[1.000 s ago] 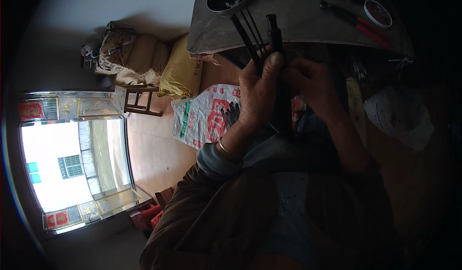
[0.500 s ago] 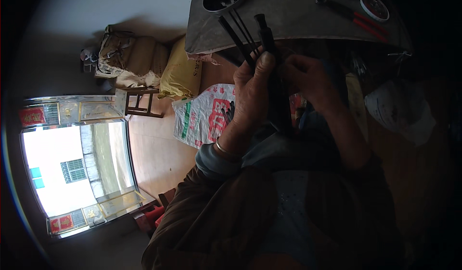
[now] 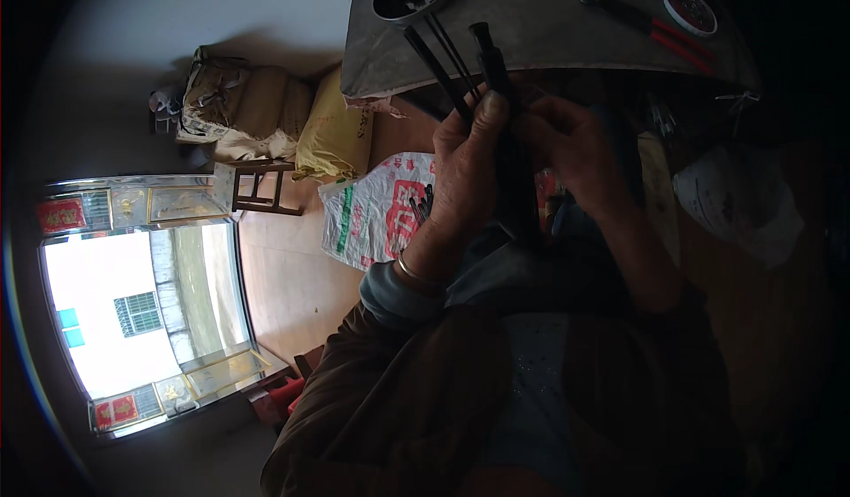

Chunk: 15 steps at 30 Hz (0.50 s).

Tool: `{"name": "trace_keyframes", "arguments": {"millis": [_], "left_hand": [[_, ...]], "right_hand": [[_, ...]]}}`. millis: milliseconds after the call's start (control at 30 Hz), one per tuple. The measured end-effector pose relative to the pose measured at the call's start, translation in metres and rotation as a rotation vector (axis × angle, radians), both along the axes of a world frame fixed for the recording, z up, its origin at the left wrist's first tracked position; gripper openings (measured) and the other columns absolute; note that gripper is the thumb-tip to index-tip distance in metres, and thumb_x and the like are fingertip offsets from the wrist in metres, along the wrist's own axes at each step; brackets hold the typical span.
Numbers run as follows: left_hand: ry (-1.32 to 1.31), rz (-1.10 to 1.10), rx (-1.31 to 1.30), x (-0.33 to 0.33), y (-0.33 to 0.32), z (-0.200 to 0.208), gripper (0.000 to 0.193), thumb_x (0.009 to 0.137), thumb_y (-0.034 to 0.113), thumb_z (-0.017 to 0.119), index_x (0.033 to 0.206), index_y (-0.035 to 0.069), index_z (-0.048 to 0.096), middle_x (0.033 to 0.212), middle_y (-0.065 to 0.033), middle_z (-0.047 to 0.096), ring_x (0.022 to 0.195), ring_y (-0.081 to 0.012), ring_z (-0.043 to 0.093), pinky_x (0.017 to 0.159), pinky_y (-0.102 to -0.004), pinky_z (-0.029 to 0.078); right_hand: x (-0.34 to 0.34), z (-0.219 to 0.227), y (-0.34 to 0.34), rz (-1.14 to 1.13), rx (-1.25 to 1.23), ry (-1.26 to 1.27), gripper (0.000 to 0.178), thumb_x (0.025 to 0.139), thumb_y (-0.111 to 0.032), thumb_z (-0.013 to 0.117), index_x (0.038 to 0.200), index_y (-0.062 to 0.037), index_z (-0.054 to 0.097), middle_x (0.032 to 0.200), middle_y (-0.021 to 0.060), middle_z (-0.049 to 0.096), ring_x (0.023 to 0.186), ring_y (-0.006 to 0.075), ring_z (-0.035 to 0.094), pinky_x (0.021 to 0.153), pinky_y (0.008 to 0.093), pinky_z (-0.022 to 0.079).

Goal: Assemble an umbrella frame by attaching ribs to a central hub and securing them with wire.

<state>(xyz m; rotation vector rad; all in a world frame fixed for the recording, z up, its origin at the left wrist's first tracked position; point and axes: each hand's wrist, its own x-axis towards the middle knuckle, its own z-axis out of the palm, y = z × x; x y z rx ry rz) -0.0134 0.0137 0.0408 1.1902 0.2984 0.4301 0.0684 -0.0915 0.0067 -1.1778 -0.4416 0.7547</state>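
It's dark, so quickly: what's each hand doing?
Left hand: closed, holding a black tube and thin black rods.
Right hand: pinched closed beside the tube; whether it holds anything cannot be told.

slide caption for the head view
Left hand gripping slender black rods, right hand close beside, near a table bearing a bowl

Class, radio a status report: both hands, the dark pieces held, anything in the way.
Left hand gripping slim black rods and a thicker black shaft. Right hand at the shaft's side, contact unclear. Table beyond the hands; no obstruction visible.

Black rod [image 3: 490,58], yellow sack [image 3: 336,134]
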Motion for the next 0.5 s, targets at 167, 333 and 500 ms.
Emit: {"name": "trace_keyframes", "arguments": {"millis": [167,333,500], "left_hand": [[0.066,-0.016,0.186,-0.005,0.006,0.002,0.039,0.097,0.028,0.047,0.122,-0.001,0.053,0.107,-0.0073,0.061,0.099,-0.0133,0.056,0.088,-0.0275,0.044],[0.023,-0.045,0.396,-0.006,0.012,-0.003,0.038,0.096,0.024,0.048,0.123,-0.002,0.052,0.109,-0.0083,0.060,0.101,-0.0147,0.056,0.090,-0.0290,0.042],[-0.006,0.003,0.388,-0.005,0.013,-0.009,0.038,0.096,0.024,0.049,0.123,-0.002,0.053,0.108,-0.0084,0.061,0.101,-0.0148,0.056,0.090,-0.0293,0.042]], "right_hand": [[0.002,0.002,-0.001,0.012,0.000,0.059,0.016,0.085,-0.020,0.066,0.090,-0.0045,0.064,0.073,-0.0020,0.060,0.063,0.0027,0.054,0.054,0.0168,0.040],[0.011,-0.001,-0.004,0.116,-0.003,0.099,0.018,0.085,-0.020,0.066,0.094,-0.0053,0.064,0.079,-0.0012,0.062,0.070,0.0040,0.057,0.061,0.0178,0.044],[0.011,-0.004,-0.002,0.146,0.032,0.118,0.019,0.085,-0.021,0.065,0.096,-0.0052,0.064,0.081,-0.0005,0.063,0.072,0.0048,0.058,0.064,0.0188,0.046]]}}
